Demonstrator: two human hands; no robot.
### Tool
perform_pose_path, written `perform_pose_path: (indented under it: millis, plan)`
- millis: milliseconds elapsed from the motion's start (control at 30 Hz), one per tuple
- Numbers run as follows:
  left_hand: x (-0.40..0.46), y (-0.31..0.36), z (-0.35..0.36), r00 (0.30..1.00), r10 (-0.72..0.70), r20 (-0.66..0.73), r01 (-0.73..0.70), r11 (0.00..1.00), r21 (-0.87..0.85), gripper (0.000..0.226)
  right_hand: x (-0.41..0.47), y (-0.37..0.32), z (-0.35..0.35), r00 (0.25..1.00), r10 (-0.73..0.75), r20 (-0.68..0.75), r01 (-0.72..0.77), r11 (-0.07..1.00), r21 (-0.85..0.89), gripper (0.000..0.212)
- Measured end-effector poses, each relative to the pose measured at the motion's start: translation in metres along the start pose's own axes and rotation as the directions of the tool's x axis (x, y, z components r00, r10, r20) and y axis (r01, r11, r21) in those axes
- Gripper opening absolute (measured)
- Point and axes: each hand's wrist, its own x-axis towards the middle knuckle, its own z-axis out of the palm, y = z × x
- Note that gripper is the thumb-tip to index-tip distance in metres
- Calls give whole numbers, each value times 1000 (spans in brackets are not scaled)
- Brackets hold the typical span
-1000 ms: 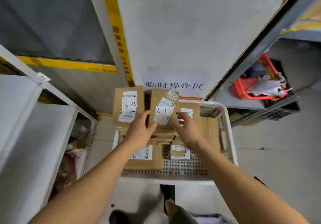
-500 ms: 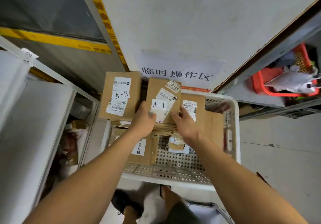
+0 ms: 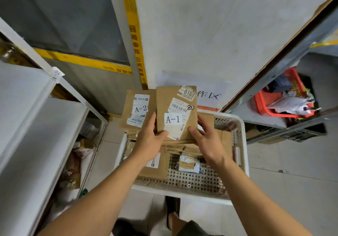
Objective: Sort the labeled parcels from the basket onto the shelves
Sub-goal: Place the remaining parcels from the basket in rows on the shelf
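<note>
A brown cardboard parcel marked A-1 (image 3: 175, 107) is held upright above the white perforated basket (image 3: 239, 144). My left hand (image 3: 150, 140) grips its lower left edge and my right hand (image 3: 206, 138) its lower right edge. Just left of it a second brown parcel marked A-2 (image 3: 137, 111) stands on a stack at the basket's far left corner, touching my left fingers. More brown parcels (image 3: 157, 169) and a small pale packet (image 3: 188, 164) lie in the basket.
A white shelf unit (image 3: 27, 126) with an A-2 tag (image 3: 56, 73) stands at the left, bags on its lower level. At the right a grey rack (image 3: 274, 120) holds a red basket (image 3: 268, 104) of clutter. A white wall is ahead, tiled floor below.
The A-1 parcel has been lifted higher and held more upright between both hands. The camera has shifted, so the basket and parcels now sit further right in view.
</note>
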Motion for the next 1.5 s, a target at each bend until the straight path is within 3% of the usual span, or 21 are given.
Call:
perform_pose_path:
  millis: [267, 433, 633, 833, 1000, 1267, 1500]
  plan:
    - [-79, 12, -131, 980, 83, -178, -99, 991, -84, 83, -52, -69, 115, 968, -223, 111, 233, 969, -84, 54]
    - [-149, 18, -240, 927, 155, -342, -190, 979, -70, 82, -91, -117, 221, 898, -357, 260, 383, 922, -56, 55]
    - [-246, 23, -370, 799, 282, -532, -323, 946, 15, 81, -131, -168, 363, 785, -469, 404, 526, 850, -36, 55]
    - [-330, 16, -470, 617, 328, -715, -306, 937, 166, 78, -166, -209, 489, 669, -494, 555, 577, 816, 30, 56]
    - [-373, -4, -530, 450, 281, -848, -239, 952, 188, 78, -184, -233, 580, 512, -486, 709, 637, 768, 66, 57]
    - [-403, -44, -606, 235, 157, -959, -186, 976, 114, 81, -184, -239, 711, 337, -398, 853, 654, 750, 92, 59]
    - [-392, -80, -658, 103, 49, -993, -192, 981, 29, 85, -163, -230, 810, 257, -360, 897, 666, 738, 106, 65]
